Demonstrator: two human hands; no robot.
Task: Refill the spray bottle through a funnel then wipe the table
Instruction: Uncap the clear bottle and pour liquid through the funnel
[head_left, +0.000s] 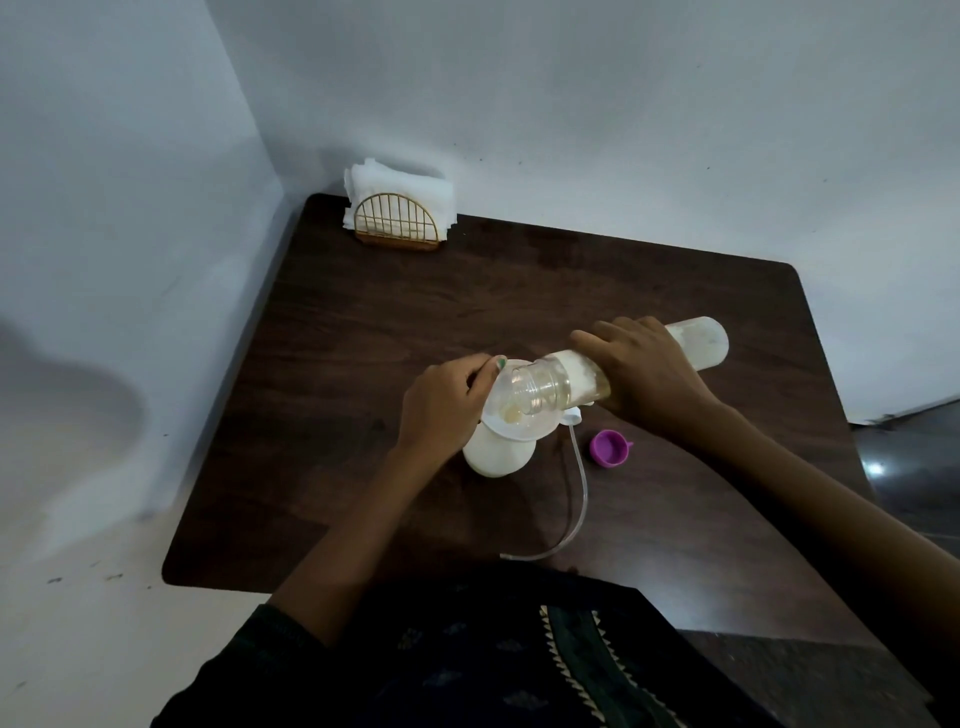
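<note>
Nearest, a clear dip tube (574, 499) is lying curved on the dark desk (363, 332), below both grips; its white spray head (728, 414) is peeking out just under the refill bottle. Purple cap (610, 449) is sitting open side up, just below the right hand. Left hand (447, 402) is closing its grip around the rim of the clear funnel (511, 410), which is sitting in the white spray bottle (498, 452) standing just below that grip. Right hand (649, 374) is wrapping fully around the refill bottle (696, 345), tipped sideways, mouth inside the funnel. No readable label. Farthest, napkins in a wire holder (397, 223) are standing at the desk's back corner.
</note>
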